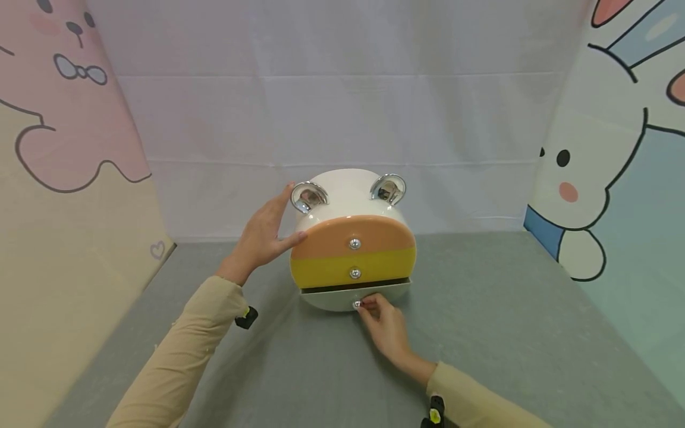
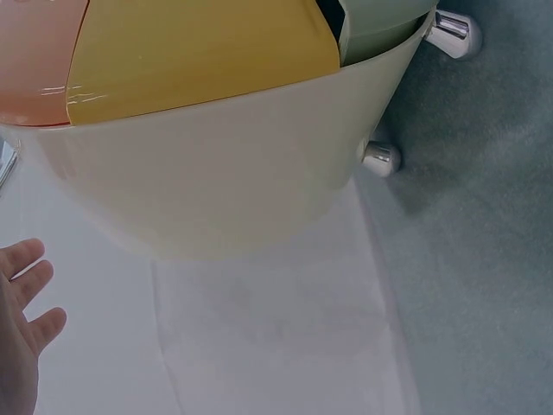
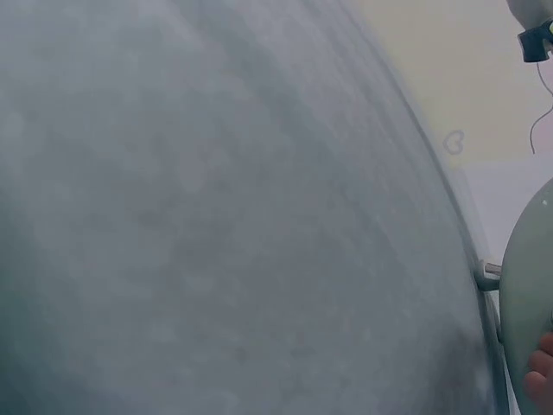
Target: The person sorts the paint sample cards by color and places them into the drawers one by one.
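Note:
A small rounded drawer cabinet (image 1: pixel 345 178) with a white shell and two chrome ears stands on the grey table. Its front has an orange top drawer (image 1: pixel 321 238), a yellow middle drawer (image 1: pixel 321 270) and a pale green bottom drawer (image 1: pixel 326 299), each with a silver knob. The bottom drawer is pulled out slightly, with a dark gap above it. My right hand (image 1: pixel 387 330) pinches the bottom drawer's knob (image 1: pixel 357 304) between thumb and fingers. At the cabinet's left side is my left hand (image 1: pixel 263 233), fingers extended, thumb by the orange drawer's edge.
Short silver feet (image 2: pixel 382 159) hold the cabinet above the grey tabletop (image 1: pixel 514 321). Behind it hangs a white cloth (image 1: pixel 342 119). Printed cartoon panels stand on the left (image 1: pixel 69 249) and right (image 1: pixel 642 226). Dark wrist devices (image 1: pixel 247 318) sit at both sleeves.

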Motion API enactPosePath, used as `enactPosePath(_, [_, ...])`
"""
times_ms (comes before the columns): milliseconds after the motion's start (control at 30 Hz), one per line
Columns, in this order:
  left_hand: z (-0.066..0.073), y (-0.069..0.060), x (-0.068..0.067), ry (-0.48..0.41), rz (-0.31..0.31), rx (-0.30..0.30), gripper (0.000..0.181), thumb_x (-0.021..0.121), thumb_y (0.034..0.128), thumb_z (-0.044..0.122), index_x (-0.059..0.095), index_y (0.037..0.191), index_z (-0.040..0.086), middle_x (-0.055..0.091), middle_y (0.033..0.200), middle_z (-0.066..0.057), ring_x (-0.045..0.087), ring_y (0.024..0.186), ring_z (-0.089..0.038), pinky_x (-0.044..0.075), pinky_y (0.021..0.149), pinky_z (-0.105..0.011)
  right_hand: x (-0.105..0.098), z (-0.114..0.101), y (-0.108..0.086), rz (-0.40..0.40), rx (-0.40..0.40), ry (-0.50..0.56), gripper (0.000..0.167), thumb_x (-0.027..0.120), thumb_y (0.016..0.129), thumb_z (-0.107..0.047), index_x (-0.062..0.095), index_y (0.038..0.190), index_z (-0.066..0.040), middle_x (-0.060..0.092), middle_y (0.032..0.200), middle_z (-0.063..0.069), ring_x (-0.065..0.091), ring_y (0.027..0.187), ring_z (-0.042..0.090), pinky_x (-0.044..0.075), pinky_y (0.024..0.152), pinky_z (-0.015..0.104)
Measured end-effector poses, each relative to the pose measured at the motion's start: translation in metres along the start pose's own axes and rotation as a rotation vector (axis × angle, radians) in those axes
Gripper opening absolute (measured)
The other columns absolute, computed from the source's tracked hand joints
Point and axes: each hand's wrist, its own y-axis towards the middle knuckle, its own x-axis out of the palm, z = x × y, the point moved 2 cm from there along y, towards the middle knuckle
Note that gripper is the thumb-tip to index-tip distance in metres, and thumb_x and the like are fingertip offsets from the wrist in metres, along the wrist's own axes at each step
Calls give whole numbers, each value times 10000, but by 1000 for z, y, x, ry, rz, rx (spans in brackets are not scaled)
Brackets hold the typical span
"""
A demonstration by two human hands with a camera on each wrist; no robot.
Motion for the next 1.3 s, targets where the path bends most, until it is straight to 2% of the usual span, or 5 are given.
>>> enactPosePath(333, [3,2,1,-7,-13,-1,936,339,799,722,105,1472,116,223,1492,-75,319,1295,-315,274,1043,-481,0,6,13,-4,-59,-79,75,673,815,-140,628,859,-100,687,816,7,655,728,128,522,638,313])
enactPosePath(633, [1,1,2,-13,-3,6,921,359,810,701,105,1471,112,219,1493,-74,318,1296,-314,275,1042,-479,-3,3,17,-65,-2,-61,78,672,819,-155,634,854,-97,684,823,22,655,730,149,509,623,271])
enactPosePath(1033, [3,2,3,-10,18,29,928,320,811,713,115,1468,90,222,1491,-81,329,1288,-318,280,1038,-476,-4,3,16,-46,32,-6,82,684,800,-113,632,843,-66,682,814,46,660,738,173,519,635,261])
enactPosePath(1167, [4,3,3,6,11,19,937,303,802,728,122,1468,94,231,1488,-84,333,1284,-323,277,1040,-480,-11,4,19,-28,21,21,121,716,764,-81,629,834,-35,678,796,58,657,726,185,524,619,243])
enactPosePath(1300, [6,2,1,24,24,17,939,307,795,736,140,1467,101,256,1479,-83,346,1275,-320,286,1036,-477,-31,2,24,-43,32,24,152,723,751,-61,630,866,-22,667,808,65,643,734,194,527,617,244])
